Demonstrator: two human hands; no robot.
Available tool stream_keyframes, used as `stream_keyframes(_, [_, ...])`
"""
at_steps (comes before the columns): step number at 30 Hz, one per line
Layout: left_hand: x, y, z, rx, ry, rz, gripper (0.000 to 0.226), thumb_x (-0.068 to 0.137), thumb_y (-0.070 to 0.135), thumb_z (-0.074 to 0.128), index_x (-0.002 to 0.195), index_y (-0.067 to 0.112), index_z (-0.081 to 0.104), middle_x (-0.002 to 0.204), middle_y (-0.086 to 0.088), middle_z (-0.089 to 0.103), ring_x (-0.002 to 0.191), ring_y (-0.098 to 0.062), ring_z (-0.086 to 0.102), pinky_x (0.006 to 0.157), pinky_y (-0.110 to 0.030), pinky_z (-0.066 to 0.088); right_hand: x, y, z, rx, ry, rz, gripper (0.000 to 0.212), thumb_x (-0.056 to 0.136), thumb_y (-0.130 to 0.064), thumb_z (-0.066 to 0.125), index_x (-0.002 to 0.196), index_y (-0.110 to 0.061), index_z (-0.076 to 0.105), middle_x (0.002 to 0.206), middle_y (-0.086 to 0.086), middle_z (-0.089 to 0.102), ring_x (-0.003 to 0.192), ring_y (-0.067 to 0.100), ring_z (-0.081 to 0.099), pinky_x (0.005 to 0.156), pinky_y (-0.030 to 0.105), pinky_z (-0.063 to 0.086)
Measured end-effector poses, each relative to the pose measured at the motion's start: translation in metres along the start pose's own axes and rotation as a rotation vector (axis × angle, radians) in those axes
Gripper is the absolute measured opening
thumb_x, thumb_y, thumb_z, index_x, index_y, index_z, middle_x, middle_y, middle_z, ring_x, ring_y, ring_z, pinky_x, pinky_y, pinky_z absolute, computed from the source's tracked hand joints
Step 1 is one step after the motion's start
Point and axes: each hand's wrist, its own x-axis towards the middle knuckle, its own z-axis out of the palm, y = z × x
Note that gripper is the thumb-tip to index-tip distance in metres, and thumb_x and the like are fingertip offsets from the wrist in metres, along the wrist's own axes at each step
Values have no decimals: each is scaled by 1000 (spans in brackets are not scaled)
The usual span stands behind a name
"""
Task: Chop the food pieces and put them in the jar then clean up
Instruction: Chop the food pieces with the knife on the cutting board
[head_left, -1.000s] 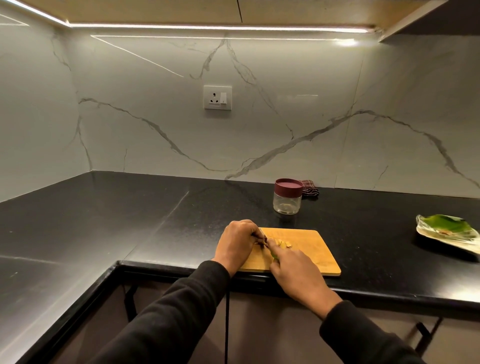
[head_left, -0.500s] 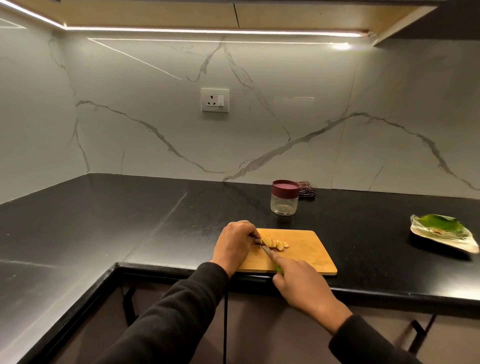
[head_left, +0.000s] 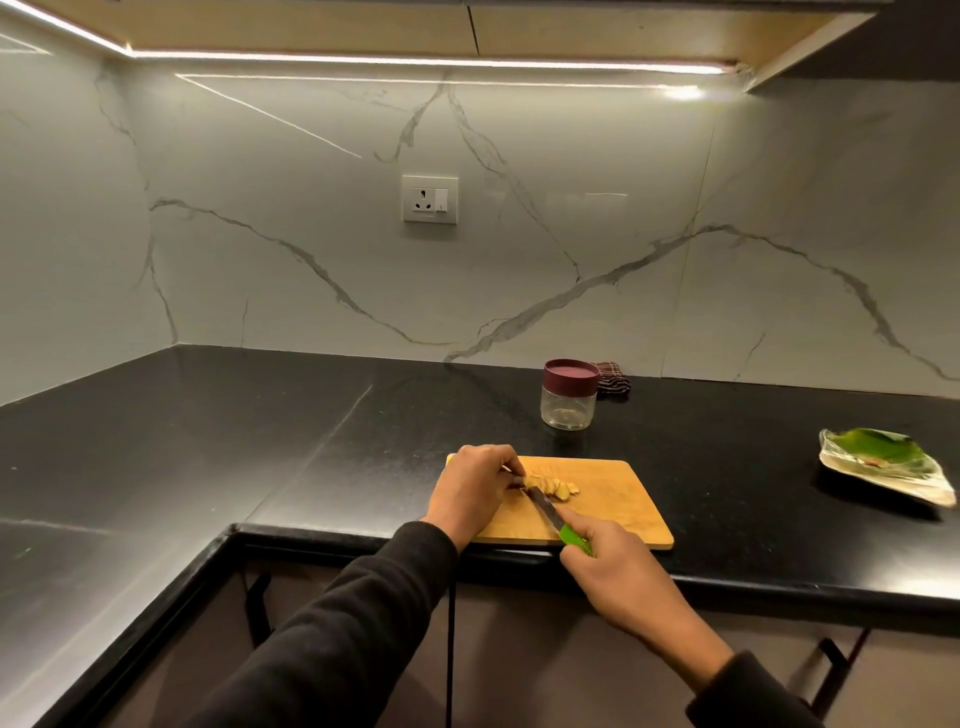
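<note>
— Where's the food?

— Pale slices (head_left: 551, 487) lie on the wooden cutting board (head_left: 613, 499) at the table's (head_left: 311, 441) front edge. The left hand (head_left: 475, 488) curls over the uncut end, pinching it; the right hand (head_left: 618, 577) grips a green-handled knife (head_left: 550, 512), blade against the slices.

— What's around it?

— Behind the board stands a glass jar (head_left: 570, 397) with its dark red lid on, a checked cloth (head_left: 613, 383) just beside it. Far right sits a plate (head_left: 883, 470) with something green. A socket (head_left: 430, 199) is on the marble wall
</note>
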Motion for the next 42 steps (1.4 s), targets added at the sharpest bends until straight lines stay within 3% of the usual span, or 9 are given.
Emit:
stream_keyframes(4, [-1,0,-3,-49,-24,-5,9,92,13,70,98,16,75,95,4,74,86,-5,67,83,-19,56,-2,0,5,-66,21,-13,56,101,-25,50,154,-36,34,88,-8,67,61,7,56,49,20,41])
stream_keyframes(13, [-6,-8,-6,-101,-15,-2,6,87,15,76,92,18,76,91,7,72,84,-3,66,80,-16,55,2,-1,9,-151,71,-43,57,102,-29,46,155,-40,30,100,-10,64,70,7,57,53,21,41])
stream_keyframes(20, [-6,-9,-5,-95,27,-23,8,84,14,79,85,21,75,89,11,69,82,-2,64,77,-14,53,7,-12,8,-269,98,-83,57,105,-32,42,158,-38,21,83,-11,56,72,7,52,52,20,32])
stream_keyframes(26, [-6,-7,-6,-87,26,-6,5,86,14,77,87,19,76,91,8,70,82,-3,65,79,-14,53,13,-20,7,-356,141,-138,56,105,-30,41,158,-37,22,85,-7,58,70,7,52,50,19,34])
stream_keyframes(30, [-7,-6,-6,-97,31,-16,6,86,14,77,87,20,77,92,10,71,83,0,65,79,-11,53,19,-22,9,-424,132,-143,56,105,-32,40,158,-38,22,102,-3,65,79,9,55,57,21,40])
stream_keyframes(34, [-7,-5,-6,-111,34,-22,7,85,13,78,86,20,77,89,13,70,81,3,64,78,-10,51,20,-24,10,-463,120,-150,57,106,-31,40,159,-37,18,98,-4,62,78,9,54,54,20,36])
stream_keyframes(38, [-6,-4,-7,-93,25,-13,4,86,16,78,86,20,78,88,10,71,80,1,65,78,-10,52,27,-24,10,-505,111,-162,58,106,-31,40,159,-36,18,106,-1,64,84,11,55,64,22,43])
stream_keyframes(42, [-5,-4,-8,-92,29,-8,4,86,15,77,86,18,79,87,9,72,79,-1,66,78,-12,53,35,-25,11,-521,102,-164,57,106,-31,40,159,-36,20,104,-1,62,81,10,53,62,22,41])
